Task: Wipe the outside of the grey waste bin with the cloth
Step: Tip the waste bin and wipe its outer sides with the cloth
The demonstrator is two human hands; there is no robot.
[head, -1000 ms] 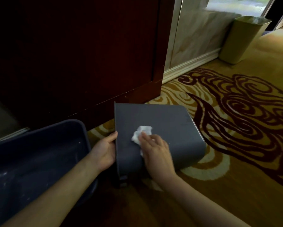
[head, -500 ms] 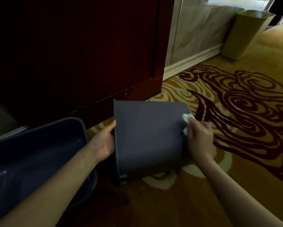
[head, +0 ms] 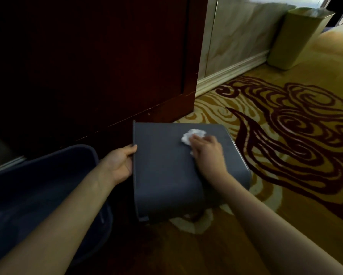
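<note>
The grey waste bin [head: 164, 175] lies on its side on the carpet, its open rim facing left. My left hand [head: 119, 163] grips that rim, thumb on the upper face. A crumpled white cloth [head: 192, 135] is pressed on the bin's upward-facing side near its far right part. My right hand [head: 208, 153] lies flat over the cloth and holds it against the surface; only the far part of the cloth shows past the fingers.
A dark blue tub [head: 33, 195] sits at the lower left, beside the bin's rim. A dark wooden panel [head: 87, 66] rises behind. A beige bin [head: 297, 38] stands by the marble wall at the upper right. Patterned carpet [head: 285, 135] spreads to the right.
My right hand slid with the cloth from the bin's near middle to its right edge, then back onto the upper face toward the far side. The left hand stayed on the rim.
</note>
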